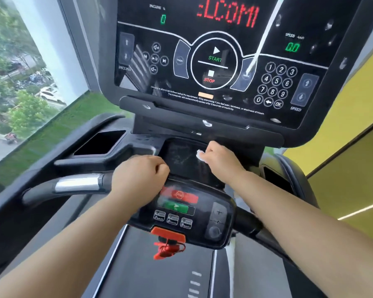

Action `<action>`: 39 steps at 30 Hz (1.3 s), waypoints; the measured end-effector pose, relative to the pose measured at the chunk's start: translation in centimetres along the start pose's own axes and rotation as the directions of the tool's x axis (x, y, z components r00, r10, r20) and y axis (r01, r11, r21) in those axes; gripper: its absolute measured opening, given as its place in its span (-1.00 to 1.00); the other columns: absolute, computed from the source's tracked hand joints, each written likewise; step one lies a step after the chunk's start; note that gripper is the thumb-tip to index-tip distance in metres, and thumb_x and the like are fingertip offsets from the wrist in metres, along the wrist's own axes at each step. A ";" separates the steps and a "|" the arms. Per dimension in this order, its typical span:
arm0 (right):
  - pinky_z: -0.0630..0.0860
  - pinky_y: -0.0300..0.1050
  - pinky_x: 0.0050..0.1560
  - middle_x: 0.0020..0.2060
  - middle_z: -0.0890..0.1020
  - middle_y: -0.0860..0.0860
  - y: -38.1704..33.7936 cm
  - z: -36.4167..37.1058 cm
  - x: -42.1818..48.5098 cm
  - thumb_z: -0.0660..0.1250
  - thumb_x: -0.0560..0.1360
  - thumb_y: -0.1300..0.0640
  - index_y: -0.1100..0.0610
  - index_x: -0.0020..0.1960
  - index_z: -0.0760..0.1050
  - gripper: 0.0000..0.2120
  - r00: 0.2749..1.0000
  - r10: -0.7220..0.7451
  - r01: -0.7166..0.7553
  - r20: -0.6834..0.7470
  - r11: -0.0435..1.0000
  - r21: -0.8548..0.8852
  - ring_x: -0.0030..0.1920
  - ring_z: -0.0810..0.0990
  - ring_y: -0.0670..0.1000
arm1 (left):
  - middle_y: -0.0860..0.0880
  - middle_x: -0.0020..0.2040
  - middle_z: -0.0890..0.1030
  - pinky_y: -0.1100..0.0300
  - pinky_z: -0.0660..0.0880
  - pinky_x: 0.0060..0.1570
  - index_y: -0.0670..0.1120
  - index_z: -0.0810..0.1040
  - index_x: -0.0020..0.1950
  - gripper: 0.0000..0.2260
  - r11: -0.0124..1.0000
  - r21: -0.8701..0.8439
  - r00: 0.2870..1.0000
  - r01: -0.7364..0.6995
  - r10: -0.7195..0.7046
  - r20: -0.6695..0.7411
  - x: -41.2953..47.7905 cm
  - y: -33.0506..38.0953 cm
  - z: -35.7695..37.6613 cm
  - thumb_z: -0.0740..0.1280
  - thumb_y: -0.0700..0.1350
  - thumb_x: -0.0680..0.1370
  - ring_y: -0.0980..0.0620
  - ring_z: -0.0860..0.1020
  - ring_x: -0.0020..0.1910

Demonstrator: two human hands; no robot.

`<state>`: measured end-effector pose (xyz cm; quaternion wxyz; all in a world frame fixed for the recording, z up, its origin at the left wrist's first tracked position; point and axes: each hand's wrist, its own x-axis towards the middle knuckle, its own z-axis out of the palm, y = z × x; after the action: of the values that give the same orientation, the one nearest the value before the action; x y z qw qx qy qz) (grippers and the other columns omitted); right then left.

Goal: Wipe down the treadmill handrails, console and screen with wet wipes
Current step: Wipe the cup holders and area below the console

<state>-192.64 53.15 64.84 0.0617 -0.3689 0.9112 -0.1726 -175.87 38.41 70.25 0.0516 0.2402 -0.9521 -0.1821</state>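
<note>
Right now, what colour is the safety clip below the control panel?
Orange-red; the safety clip shows best in the head view.

Single head-worn wide-angle camera is looking forward and down over the treadmill (159, 276), sitting near the console (222, 203); the screen (224, 67) is filling the upper frame, a window (19, 82) edging in left

A broad window (37, 39) fills the left side — through it show trees (24, 112), a white car (50, 95) and grass (58, 125). A yellow wall (353, 158) stands at right.
</note>
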 end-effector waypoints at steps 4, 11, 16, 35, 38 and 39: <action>0.38 -0.07 -0.08 -0.10 0.48 0.06 1.1 -0.6 -1.1 0.28 0.57 0.09 0.16 0.07 0.64 -0.78 0.951 -0.211 0.229 0.224 0.972 -0.058 -0.12 0.46 0.06 | 0.05 -0.03 0.61 0.20 0.35 -0.29 0.04 0.61 -0.06 -0.72 0.999 -0.025 0.999 -0.027 0.026 -0.030 -0.1 -0.2 0.3 0.10 -0.05 0.56 -0.01 0.53 -0.10; 0.34 -0.01 -0.05 -0.09 0.39 0.05 -2.9 0.4 2.0 0.07 0.63 0.06 0.10 -0.03 0.30 -0.86 0.995 0.097 -0.096 0.037 0.995 -0.017 -0.10 0.35 0.04 | 0.07 -0.03 0.61 0.27 0.36 -0.31 0.04 0.62 -0.06 -0.73 0.999 -0.043 0.998 -0.017 0.015 -0.055 -0.1 -0.3 0.5 0.11 -0.05 0.56 0.03 0.53 -0.12; 0.31 -0.04 -0.13 -0.15 0.40 0.04 -3.0 0.5 3.6 0.04 0.64 0.07 0.09 -0.07 0.29 -0.84 0.995 0.044 -0.046 0.089 0.999 0.025 -0.15 0.35 0.05 | 0.09 -0.02 0.62 0.21 0.41 -0.24 0.06 0.62 -0.07 -0.71 1.000 -0.015 0.994 0.026 -0.028 -0.105 -0.2 0.0 0.9 0.10 -0.01 0.55 0.07 0.52 -0.08; 0.34 -0.11 -0.21 -0.31 0.43 0.00 -0.9 2.1 4.7 0.36 0.50 -0.06 0.26 -0.21 0.47 -0.63 0.940 -0.319 0.262 0.122 0.902 0.344 -0.28 0.41 -0.01 | 0.15 -0.05 0.62 0.47 0.15 -0.35 0.10 0.63 -0.17 -0.59 0.992 0.013 0.971 0.122 -0.117 -0.209 -0.7 1.2 0.9 -0.03 0.05 0.37 0.13 0.44 -0.09; 0.25 -0.20 -0.22 -0.31 0.40 -0.01 -2.4 2.6 4.4 0.36 0.53 0.09 0.32 -0.18 0.51 -0.72 0.901 -0.419 0.355 0.112 0.861 0.365 -0.29 0.36 -0.07 | 0.14 -0.07 0.62 0.46 0.17 -0.33 0.09 0.63 -0.19 -0.61 0.993 0.009 0.967 0.117 -0.112 -0.230 -0.8 1.2 1.0 -0.01 0.04 0.38 0.15 0.40 -0.12; 0.29 -0.20 -0.18 -0.27 0.44 0.02 -2.2 2.3 3.9 0.35 0.54 0.12 0.30 -0.10 0.60 -0.78 0.851 -0.509 0.448 0.133 0.833 0.324 -0.24 0.39 -0.05 | 0.14 -0.08 0.62 0.44 0.18 -0.33 0.09 0.63 -0.20 -0.61 0.994 0.005 0.967 0.112 -0.107 -0.233 -0.8 1.2 1.0 -0.01 0.03 0.39 0.16 0.39 -0.13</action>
<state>-193.51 48.36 63.51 0.1654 -0.5898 0.7431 -0.2695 -175.91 40.11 69.76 0.1504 0.3124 -0.9264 -0.1465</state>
